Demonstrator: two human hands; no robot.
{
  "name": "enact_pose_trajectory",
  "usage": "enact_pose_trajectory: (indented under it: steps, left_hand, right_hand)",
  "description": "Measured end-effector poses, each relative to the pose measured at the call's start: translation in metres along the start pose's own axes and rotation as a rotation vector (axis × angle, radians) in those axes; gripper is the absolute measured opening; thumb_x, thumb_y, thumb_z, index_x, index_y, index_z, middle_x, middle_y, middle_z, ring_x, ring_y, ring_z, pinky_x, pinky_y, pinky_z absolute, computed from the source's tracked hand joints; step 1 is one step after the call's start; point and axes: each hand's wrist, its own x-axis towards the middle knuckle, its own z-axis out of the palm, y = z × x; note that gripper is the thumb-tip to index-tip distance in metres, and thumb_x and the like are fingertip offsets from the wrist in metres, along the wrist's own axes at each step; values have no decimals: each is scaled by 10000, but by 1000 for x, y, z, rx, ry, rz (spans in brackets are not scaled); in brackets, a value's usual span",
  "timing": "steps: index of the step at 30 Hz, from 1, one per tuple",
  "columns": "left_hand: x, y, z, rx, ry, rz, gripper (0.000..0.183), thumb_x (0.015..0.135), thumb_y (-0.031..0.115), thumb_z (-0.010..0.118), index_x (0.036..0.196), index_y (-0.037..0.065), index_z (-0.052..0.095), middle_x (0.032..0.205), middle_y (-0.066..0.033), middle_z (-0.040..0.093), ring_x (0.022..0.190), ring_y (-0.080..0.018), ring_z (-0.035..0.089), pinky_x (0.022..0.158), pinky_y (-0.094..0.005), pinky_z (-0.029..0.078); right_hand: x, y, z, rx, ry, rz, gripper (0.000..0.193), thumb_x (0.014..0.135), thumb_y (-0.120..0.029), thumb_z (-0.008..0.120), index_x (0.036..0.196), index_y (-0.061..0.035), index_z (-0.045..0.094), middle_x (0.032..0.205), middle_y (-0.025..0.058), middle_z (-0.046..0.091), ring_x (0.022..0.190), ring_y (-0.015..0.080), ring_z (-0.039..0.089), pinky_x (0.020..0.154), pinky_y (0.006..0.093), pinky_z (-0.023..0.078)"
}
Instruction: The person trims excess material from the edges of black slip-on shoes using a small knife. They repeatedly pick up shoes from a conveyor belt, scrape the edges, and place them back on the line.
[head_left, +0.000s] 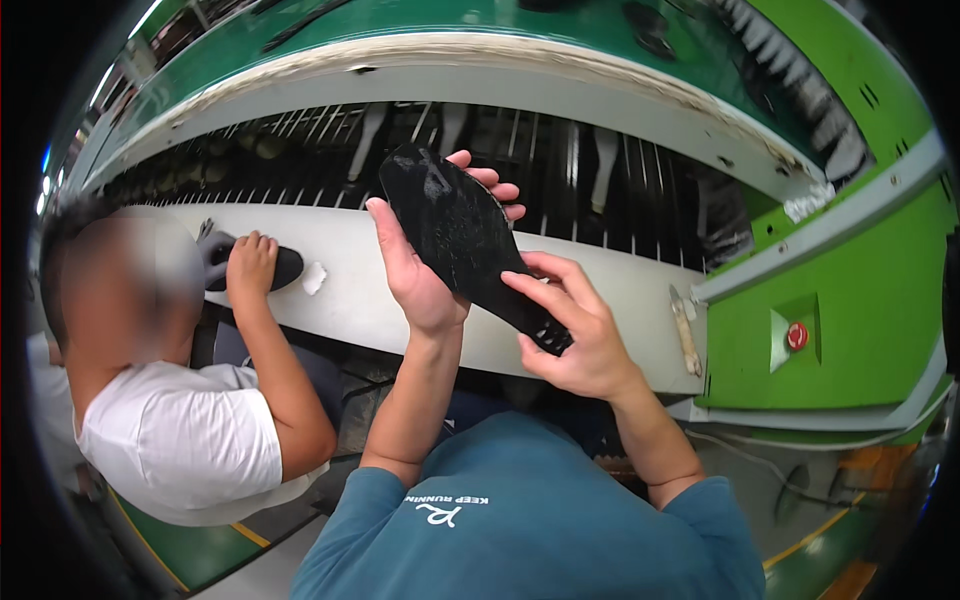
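With left hand cupped beneath, fingers curled round the far edge, and right hand pinching the narrow, perforated end, gripped a black sole above the white table. Seemed partway through handling: lifting done, letting go not yet done. Could not tell the degree of finish from this one view. Worked before a long green-topped shelf, a bright green machine housing at right, and a dark slatted conveyor running just behind the white table. Had a white-shirted co-worker near at left, with a hand upon a dark shoe. Had also a slim tool lying at the right end, a white scrap just beside the dark shoe, and a red button on the housing.
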Motion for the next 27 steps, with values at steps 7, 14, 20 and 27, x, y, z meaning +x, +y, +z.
enact_pose_trajectory:
  steps: [7, 14, 20, 27]
  left_hand:
    - [-7, -43, 19, 88, 82, -217, 782, 1149, 713, 283, 1338, 5, 559, 1008, -118, 612, 847, -249, 599, 796, -433, 540]
    - [-1, -82, -6, 387, 114, -428, 752, 1168, 671, 310, 1308, -10, 599, 1037, -139, 712, 901, -271, 713, 854, -420, 596]
    - [137, -92, -160, 1407, 29, -271, 584, 1166, 474, 543, 1451, -27, 640, 1356, -167, 729, 1230, -267, 699, 1132, -379, 519]
    - [284, -71, -380, 2436, -523, 372, 437, 1011, 210, 794, 1394, 23, 699, 1328, -191, 746, 1263, -358, 686, 1124, -459, 507]
  right_hand:
    - [-44, 14, 10, 48, 109, 190, 944, 803, -22, 857, 1656, -118, 466, 1467, 166, 523, 1269, 378, 662, 1028, 439, 589]
    - [-54, 57, 34, 84, 257, 350, 888, 846, -63, 868, 1631, -34, 456, 1432, 149, 542, 1246, 296, 626, 1041, 396, 546]
    - [-79, 110, 42, 702, 426, 629, 711, 1040, -47, 679, 1665, -11, 345, 1399, 167, 590, 1021, 170, 713, 837, 335, 620]
    - [-80, 107, 37, 818, 426, 604, 660, 1067, -55, 618, 1657, 9, 331, 1400, 171, 600, 1012, 189, 717, 811, 335, 625]
